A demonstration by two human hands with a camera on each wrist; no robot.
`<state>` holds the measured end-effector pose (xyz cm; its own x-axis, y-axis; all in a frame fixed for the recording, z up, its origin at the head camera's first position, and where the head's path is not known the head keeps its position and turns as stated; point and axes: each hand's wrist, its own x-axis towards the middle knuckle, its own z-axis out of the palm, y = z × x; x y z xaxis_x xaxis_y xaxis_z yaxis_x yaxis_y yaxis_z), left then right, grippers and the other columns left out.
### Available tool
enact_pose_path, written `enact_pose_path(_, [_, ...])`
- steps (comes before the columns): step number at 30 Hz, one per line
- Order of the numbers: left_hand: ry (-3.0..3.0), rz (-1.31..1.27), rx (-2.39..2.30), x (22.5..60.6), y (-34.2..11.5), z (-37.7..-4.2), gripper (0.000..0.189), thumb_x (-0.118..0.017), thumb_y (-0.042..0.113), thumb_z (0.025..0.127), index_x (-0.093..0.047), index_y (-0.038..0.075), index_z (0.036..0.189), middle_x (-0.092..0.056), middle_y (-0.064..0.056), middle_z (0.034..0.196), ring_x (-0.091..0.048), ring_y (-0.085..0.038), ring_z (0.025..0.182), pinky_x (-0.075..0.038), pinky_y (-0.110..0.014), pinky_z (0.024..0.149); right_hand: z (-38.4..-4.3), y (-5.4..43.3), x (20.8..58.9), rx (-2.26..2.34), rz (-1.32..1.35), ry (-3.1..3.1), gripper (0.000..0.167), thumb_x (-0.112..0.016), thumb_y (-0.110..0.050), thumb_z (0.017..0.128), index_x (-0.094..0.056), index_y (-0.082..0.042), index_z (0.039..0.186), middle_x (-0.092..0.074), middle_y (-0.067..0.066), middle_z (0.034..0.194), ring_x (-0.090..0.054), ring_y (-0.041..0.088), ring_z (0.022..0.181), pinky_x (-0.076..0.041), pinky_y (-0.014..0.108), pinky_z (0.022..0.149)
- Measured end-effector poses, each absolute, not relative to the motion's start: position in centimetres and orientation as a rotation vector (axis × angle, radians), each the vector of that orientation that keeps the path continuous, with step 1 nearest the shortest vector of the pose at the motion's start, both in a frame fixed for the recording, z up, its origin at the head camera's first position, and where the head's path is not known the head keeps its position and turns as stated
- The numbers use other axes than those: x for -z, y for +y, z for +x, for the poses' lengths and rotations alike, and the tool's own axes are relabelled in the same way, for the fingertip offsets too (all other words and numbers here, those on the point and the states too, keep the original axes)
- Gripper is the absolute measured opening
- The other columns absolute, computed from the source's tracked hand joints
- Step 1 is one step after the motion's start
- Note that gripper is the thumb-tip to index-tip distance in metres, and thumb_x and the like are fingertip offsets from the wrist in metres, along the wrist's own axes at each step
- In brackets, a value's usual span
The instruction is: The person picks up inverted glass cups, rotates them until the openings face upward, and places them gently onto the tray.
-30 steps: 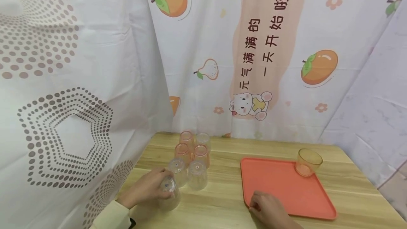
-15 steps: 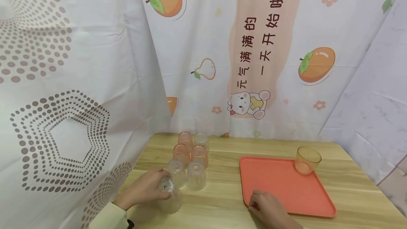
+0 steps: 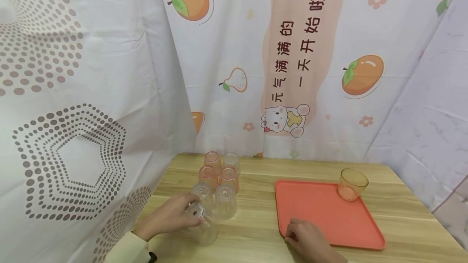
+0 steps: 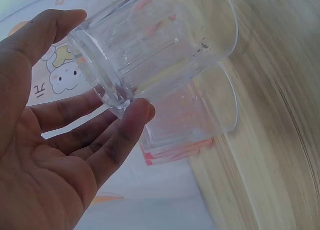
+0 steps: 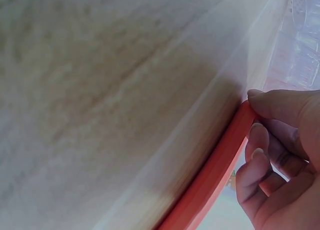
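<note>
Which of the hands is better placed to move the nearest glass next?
Likely left: the left hand grips that glass around its upturned base, while the right hand is at the edge of the tray.

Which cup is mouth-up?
The amber cup at the far right corner of the red tray: its open rim faces up. Clear cups and pink cups are base-up, including the tilted one in the left hand.

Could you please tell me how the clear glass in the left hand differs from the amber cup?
The clear glass is colourless; the amber cup is yellowish.
The clear glass is tilted, base up; the amber cup stands mouth up.
The clear glass is held by the left hand; no hand touches the amber cup, at the far right corner of the red tray.
Both are see-through.
</note>
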<state>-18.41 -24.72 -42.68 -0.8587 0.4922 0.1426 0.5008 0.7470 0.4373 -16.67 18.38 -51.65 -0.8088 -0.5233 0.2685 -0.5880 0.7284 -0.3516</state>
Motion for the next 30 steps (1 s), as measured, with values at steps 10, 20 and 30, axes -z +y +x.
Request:
enact_pose_path(10, [-2.919, -0.835, 0.840, 43.0, -23.7, -18.5, 0.055, -0.081, 0.051, 0.084, -0.071, 0.007, 0.116, -0.067, 0.006, 0.099, -0.061, -0.008, 0.084, -0.050, -0.026, 0.067, -16.6, 18.4, 51.7, -0.626, 0.899, -2.765, 0.025, -0.088, -0.014, 0.078, -0.066, -0.026, 0.074, -0.048, -0.023, 0.075, -0.046, -0.007, 0.066, -0.043, 0.022, 0.054])
enact_pose_path(20, [-2.897, -0.890, 1.016, 43.2, -22.8, -19.0, 0.045, -0.079, 0.051, 0.087, -0.071, 0.016, 0.114, -0.067, 0.011, 0.096, -0.063, -0.007, 0.083, -0.052, -0.026, 0.064, -16.7, 18.3, 51.5, -0.640, 0.911, -2.757, 0.022, -0.087, -0.013, 0.079, -0.068, -0.024, 0.075, -0.050, -0.022, 0.076, -0.047, -0.006, 0.066, -0.043, 0.022, 0.055])
enact_pose_path(30, [-2.876, -0.885, 1.073, 43.7, -21.7, -19.2, 0.040, -0.081, 0.052, 0.085, -0.071, 0.020, 0.109, -0.066, 0.011, 0.094, -0.063, -0.008, 0.083, -0.054, -0.026, 0.064, -16.7, 18.4, 51.5, -0.637, 0.913, -2.767, 0.022, -0.088, -0.014, 0.079, -0.069, -0.025, 0.076, -0.051, -0.022, 0.077, -0.048, -0.007, 0.067, -0.044, 0.022, 0.055])
